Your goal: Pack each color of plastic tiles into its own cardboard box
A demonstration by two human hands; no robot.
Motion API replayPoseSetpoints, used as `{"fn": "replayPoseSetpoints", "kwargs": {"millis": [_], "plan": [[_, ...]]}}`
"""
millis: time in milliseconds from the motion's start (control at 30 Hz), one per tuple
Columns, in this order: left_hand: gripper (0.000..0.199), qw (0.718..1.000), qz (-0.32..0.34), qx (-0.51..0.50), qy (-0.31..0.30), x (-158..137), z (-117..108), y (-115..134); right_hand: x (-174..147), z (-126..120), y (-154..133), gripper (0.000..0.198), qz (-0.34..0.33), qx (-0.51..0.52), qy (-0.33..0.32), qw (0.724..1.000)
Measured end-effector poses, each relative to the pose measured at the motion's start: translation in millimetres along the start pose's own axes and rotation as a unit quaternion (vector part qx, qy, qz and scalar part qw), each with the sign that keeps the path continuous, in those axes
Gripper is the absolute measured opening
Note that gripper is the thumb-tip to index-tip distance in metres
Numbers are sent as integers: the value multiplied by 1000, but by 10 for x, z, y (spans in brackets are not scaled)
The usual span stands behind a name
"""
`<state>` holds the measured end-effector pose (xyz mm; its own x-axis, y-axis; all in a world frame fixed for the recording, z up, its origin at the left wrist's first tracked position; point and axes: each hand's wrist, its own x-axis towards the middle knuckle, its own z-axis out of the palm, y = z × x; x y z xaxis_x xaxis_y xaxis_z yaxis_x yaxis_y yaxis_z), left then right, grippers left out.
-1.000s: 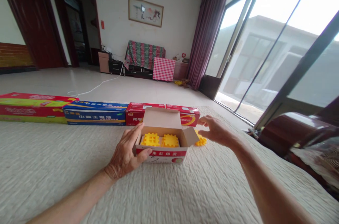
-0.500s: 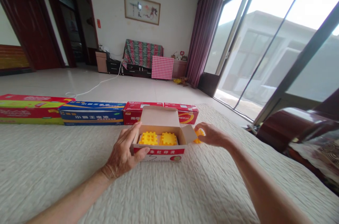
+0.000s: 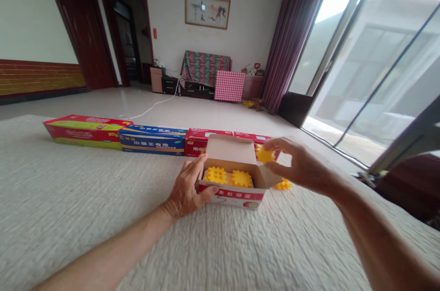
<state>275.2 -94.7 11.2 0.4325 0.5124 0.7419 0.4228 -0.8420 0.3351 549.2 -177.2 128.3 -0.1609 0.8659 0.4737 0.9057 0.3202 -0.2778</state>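
Observation:
A small open cardboard box, red and white with its lid flap standing up at the back, sits on the quilted cover. Inside lie two yellow square plastic building blocks with notched edges, side by side. My left hand grips the box's left end, thumb on the front and fingers over the side. Between the thumb and fingers of my right hand is another yellow building block, held up above the box's right flap. More yellow plastic lies on the cover beside that flap, partly hidden.
Behind the box stands a row of cartons: a red-and-green one, a blue one and red ones. Beyond the cover's far edge is a tiled floor with a white cable. Glass doors stand at the right.
My right hand has lifted a yellow building block from beside the box, up and towards it. My left hand stays on the box. The view has turned left, so everything appears shifted right.

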Motion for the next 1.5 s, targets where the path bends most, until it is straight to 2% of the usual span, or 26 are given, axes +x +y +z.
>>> {"fn": "replayPoseSetpoints", "kwargs": {"millis": [100,167,233,333,433,500,633,700,767,833,933,1000,1067,1167,1500], "plan": [[71,1000,3,5,-1,-1,0,1,164,223,-449,27,-31,22,-55,998],[71,1000,12,9,1,-2,7,-6,252,409,-609,26,-58,24,-96,993],[70,1000,23,7,7,-2,16,-16,320,567,-667,25,-80,27,-123,989],[69,1000,28,-1,14,-1,27,-27,387,704,-671,25,-92,27,-129,987],[69,1000,24,-3,14,-2,26,-28,409,707,-681,27,-95,26,-122,988],[69,1000,19,-2,7,-4,18,-25,396,635,-679,27,-90,22,-92,991],[72,1000,4,-6,-6,-4,7,-16,293,348,-474,17,-53,-3,19,998],[73,1000,4,-5,-3,-2,10,-16,202,186,-231,13,-20,-19,68,997],[72,1000,12,0,3,0,17,-20,83,60,71,13,24,-26,85,996],[72,1000,22,3,10,1,24,-26,-50,-2,374,16,76,-22,44,996],[71,1000,22,2,9,0,23,-30,-219,31,695,30,141,-34,-77,987],[71,1000,15,4,5,-2,14,-24,-280,95,779,41,150,-55,-147,976],[72,1000,9,7,2,-3,4,-15,-300,151,786,49,140,-74,-183,970],[71,1000,4,9,1,-2,-1,-5,-292,190,747,52,126,-90,-193,969],[70,1000,13,4,6,-10,10,-25,-297,275,806,36,121,-88,-197,969]]}}
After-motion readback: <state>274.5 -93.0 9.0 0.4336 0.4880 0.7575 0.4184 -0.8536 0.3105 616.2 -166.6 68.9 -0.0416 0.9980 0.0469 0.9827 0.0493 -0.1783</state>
